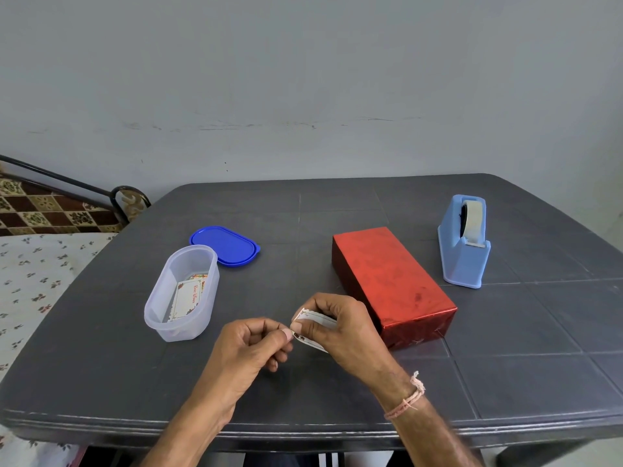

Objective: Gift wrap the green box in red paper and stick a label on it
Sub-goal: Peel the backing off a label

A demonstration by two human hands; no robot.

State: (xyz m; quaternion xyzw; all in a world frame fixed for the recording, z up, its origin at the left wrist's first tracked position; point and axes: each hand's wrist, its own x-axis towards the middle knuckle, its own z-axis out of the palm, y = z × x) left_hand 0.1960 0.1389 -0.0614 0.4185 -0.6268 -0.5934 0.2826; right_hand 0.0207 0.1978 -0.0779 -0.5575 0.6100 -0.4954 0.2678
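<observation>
Right hand fingers grasp label; left hand fingers pinch its left edge.

A dark grey surface scored with a tile-like grid fills the lower half of the frame. Right of centre lies a red-wrapped box, flat and set at a slant. A pale blue tape dispenser stands near it at the right. Left of centre sits a clear oval container, with its blue lid lying flat just behind.
</observation>
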